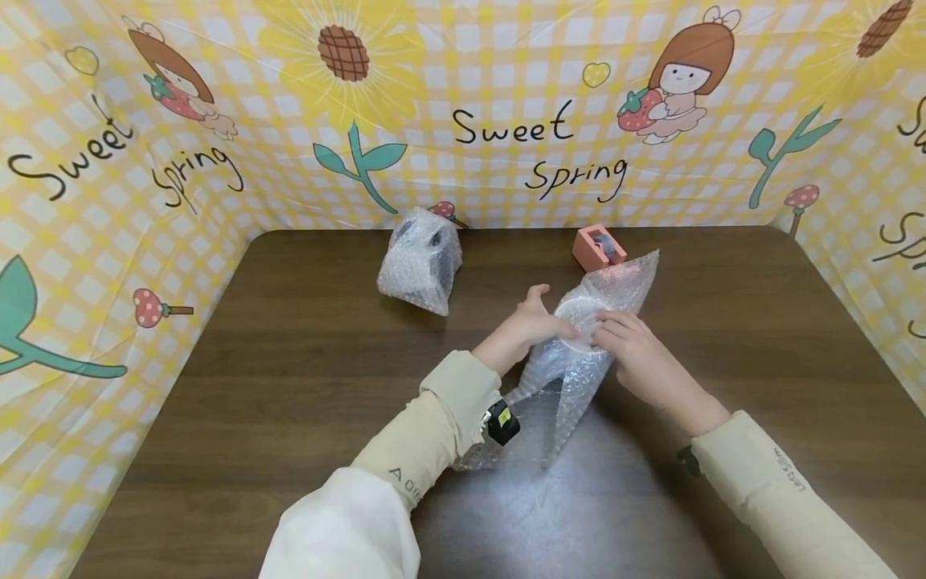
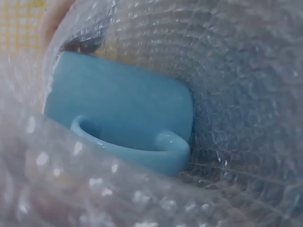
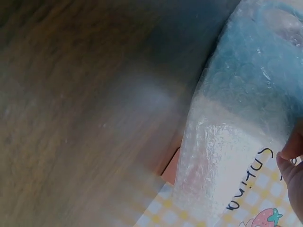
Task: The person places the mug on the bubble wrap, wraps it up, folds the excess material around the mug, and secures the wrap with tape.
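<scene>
A light blue mug (image 2: 123, 99) with a curved handle lies inside a loose sheet of bubble wrap (image 2: 246, 94), plainest in the left wrist view. From the head, the wrap (image 1: 625, 285) stands round the mug, its round white end facing up between the hands. My left hand (image 1: 534, 323) holds the wrapped bundle from the left, thumb across the round end and another finger raised. On the opposite side, my right hand (image 1: 640, 358) pinches the wrap near that end with bent fingers. The right wrist view shows thumb and fingertip (image 3: 294, 142) together at the wrap's edge.
A coral tape dispenser (image 1: 599, 248) stands just behind the bundle. Further left, another bubble-wrapped object (image 1: 422, 261) with dark patches sits near the back edge of the brown wooden table (image 1: 289, 386). Yellow checked cloth (image 1: 499, 48) surrounds the table's back and sides.
</scene>
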{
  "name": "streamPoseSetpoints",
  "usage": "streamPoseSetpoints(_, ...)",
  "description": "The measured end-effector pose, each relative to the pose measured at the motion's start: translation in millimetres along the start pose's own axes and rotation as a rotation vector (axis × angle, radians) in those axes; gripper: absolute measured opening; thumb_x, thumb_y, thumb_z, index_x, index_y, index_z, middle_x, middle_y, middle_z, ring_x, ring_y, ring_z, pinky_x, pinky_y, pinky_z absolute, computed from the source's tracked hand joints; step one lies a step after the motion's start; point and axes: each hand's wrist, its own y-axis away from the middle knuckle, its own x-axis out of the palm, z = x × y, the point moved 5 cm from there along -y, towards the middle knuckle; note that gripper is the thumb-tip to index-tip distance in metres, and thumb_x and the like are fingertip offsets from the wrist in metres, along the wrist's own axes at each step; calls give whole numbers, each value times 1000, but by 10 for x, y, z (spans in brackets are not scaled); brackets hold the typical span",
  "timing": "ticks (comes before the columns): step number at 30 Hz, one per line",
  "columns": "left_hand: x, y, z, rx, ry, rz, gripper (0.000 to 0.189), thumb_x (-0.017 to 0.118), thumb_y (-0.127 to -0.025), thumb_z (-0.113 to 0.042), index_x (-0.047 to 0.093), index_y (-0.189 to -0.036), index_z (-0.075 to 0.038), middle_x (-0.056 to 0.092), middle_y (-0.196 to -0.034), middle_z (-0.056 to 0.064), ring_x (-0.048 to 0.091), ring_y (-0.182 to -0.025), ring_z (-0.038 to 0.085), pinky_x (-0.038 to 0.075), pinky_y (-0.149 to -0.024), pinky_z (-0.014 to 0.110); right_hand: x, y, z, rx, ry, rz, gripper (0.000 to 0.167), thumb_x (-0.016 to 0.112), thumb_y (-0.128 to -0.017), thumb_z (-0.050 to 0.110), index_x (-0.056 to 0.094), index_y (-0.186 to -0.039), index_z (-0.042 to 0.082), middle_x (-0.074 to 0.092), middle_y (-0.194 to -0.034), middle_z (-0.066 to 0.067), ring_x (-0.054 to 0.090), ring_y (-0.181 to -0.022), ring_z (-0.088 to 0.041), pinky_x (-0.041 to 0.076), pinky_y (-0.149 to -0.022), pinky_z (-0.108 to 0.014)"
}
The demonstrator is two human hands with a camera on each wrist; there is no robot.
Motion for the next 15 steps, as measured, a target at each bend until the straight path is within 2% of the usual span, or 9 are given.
streamPoseSetpoints(3,14,-26,6,-32,-19,-10,88,72,-79,-8,21,-150,-15,27,-153,18,30,-140,31,30,-114,44,-61,12,-23,85,-132,-89,45,42,-61,-32,62,-85,0,69,-97,-15,60,-107,-31,41,-103,-21)
streamPoseSetpoints(5,26,-29,11,-47,-31,-10,87,71,-79,-7,21,-150,-14,27,-153,19,29,-140,31,30,-115,43,-121,25,-71,200,-223,-196,43,38,-64,-30,61,-84,-1,69,-97,-17,61,-104,-18,40,-92,-7)
streamPoseSetpoints(7,38,-30,19,-57,-37,-6,86,69,-79,-8,21,-149,-14,26,-153,19,28,-141,31,29,-115,43,-180,46,-158,366,-294,-311,38,36,-67,-26,61,-86,-4,67,-100,-19,59,-97,-6,38,-81,-2)
streamPoseSetpoints(9,48,-28,28,-61,-40,3,85,67,-79,-8,21,-149,-12,27,-153,19,28,-140,31,29,-114,44,-205,72,-277,585,-354,-377,35,38,-74,-21,61,-95,-6,64,-104,-19,54,-95,-2,38,-78,-9)
streamPoseSetpoints(11,55,-29,39,-62,-39,5,83,65,-79,-8,20,-149,-11,26,-153,19,28,-140,31,29,-114,45,-187,105,-409,813,-437,-373,34,40,-81,-14,57,-110,-8,59,-116,-22,53,-104,-10,41,-87,-19)
streamPoseSetpoints(13,61,-32,50,-61,-38,5,82,63,-78,-8,21,-148,-10,25,-153,19,28,-140,31,28,-114,45,-132,134,-524,1012,-540,-314,40,41,-88,-5,46,-128,-8,49,-131,-24,50,-120,-24,39,-103,-31)
streamPoseSetpoints(15,68,-36,58,-63,-38,-2,81,62,-78,-7,22,-148,-9,26,-153,19,28,-139,30,29,-114,45,-54,153,-611,1152,-676,-223,50,41,-94,5,29,-141,-7,33,-147,-28,37,-135,-35,32,-113,-42)
